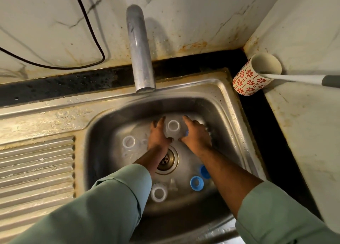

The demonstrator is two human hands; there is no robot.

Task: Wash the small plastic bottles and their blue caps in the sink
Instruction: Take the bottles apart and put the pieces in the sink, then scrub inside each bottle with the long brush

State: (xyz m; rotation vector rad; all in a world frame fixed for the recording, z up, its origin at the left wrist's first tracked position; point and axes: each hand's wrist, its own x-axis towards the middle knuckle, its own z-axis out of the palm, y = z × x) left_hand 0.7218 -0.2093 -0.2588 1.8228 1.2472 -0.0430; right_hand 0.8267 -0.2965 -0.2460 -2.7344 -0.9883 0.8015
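Steel sink (222, 96) holds clear bottles (128, 141), blue caps (196, 183).

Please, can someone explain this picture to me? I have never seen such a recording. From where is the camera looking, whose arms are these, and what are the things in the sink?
There is no machine here. A person wears a camera on the head, so the one picture looks down along their own two arms in green sleeves.

Below is a steel sink with a tap above it; I cannot tell whether water runs. The left hand and the right hand together hold a clear plastic bottle, its open mouth facing the camera. Something blue shows at the right hand.

Two more open bottles stand on the sink floor, and two blue caps lie near the right forearm. On the counter stands a flowered cup holding a white handle.
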